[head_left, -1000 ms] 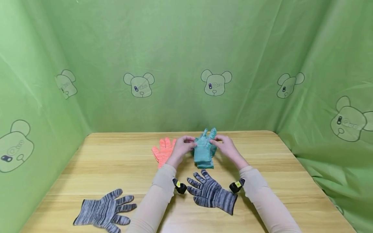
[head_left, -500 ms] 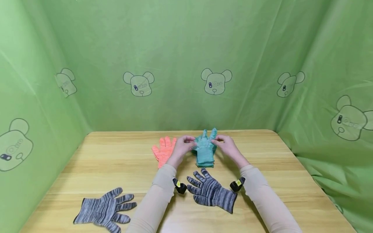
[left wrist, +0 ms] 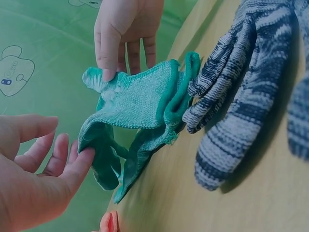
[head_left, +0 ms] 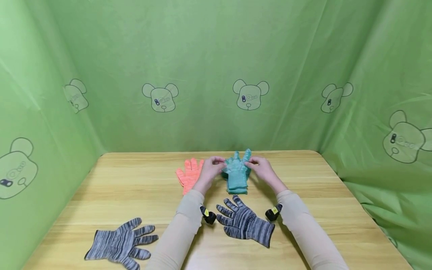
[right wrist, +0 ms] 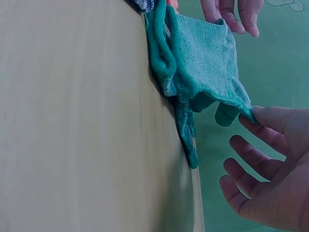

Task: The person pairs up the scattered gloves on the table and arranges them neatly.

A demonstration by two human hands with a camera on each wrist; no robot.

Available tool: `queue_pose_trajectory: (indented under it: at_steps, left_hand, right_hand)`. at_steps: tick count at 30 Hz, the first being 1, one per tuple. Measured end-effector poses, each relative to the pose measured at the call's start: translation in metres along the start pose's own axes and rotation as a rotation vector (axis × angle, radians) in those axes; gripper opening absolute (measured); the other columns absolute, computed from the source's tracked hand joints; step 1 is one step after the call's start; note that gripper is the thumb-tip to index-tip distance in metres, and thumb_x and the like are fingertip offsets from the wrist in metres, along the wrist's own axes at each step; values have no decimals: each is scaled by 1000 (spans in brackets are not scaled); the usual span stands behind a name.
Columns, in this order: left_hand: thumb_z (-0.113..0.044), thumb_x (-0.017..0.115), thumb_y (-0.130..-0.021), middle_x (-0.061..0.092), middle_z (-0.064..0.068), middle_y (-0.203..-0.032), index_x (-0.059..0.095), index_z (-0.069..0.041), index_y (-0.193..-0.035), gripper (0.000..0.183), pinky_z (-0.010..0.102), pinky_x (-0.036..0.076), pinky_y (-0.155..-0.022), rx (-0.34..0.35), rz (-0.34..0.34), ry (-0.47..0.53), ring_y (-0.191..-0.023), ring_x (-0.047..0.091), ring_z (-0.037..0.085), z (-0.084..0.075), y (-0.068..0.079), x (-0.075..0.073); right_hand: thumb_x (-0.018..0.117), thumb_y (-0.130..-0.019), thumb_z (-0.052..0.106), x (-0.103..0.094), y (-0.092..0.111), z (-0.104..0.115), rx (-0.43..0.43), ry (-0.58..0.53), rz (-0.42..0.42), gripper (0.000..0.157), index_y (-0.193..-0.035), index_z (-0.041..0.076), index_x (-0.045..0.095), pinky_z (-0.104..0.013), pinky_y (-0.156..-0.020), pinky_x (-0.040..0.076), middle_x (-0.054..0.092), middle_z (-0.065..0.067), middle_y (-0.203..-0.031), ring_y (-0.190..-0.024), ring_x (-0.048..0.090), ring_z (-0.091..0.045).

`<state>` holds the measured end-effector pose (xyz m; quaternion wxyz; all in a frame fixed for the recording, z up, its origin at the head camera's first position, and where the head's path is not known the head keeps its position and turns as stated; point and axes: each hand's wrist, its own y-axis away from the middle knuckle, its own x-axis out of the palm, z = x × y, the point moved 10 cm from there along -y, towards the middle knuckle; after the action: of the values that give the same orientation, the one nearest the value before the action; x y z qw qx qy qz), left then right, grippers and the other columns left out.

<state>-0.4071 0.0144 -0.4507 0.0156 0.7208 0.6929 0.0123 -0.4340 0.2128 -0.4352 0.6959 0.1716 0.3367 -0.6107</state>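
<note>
Head view: teal glove (head_left: 237, 178) between loosely curled left hand (head_left: 211, 171) and right hand (head_left: 264, 171), an edge in each fingertip pinch.

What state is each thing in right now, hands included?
Teal gloves: stacked, upper one held raised, cuffs toward the person
Left hand: pinching the upper one's left edge
Right hand: pinching its right edge
Orange glove: spread flat, partly hidden
Left striped glove: laid out, fingers spread
Right striped glove: laid out, fingers toward the left
Green curtain: hanging, creased
</note>
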Motion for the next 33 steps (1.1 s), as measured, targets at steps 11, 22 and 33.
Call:
queue_pose_trajectory:
  at_steps: [11,22,33]
  left_hand:
    - [-7,62,-91,63,8,-102,62,3,-118,29,43,54,-95,-17,24,-23,-90,58,15,5,-4,3]
    - [-9,61,-92,63,9,-105,61,3,-120,30,45,53,-96,-31,45,-12,-97,61,22,9,-4,7]
    - [-10,61,-93,63,11,-108,62,2,-120,29,42,54,-96,8,19,-7,-95,60,19,-6,-4,5]
  right_hand:
    - [62,-94,19,4,-4,-11,32,54,14,19,-82,4,60,-28,-68,42,58,-6,-80,-77,49,-20]
    - [62,-94,22,3,1,-19,114,54,39,20,-82,5,59,-28,-65,40,55,-4,-79,-76,47,-20]
    - [60,-94,23,-4,-1,-11,111,27,10,19,-87,6,61,-28,-67,42,57,-6,-82,-79,49,-21]
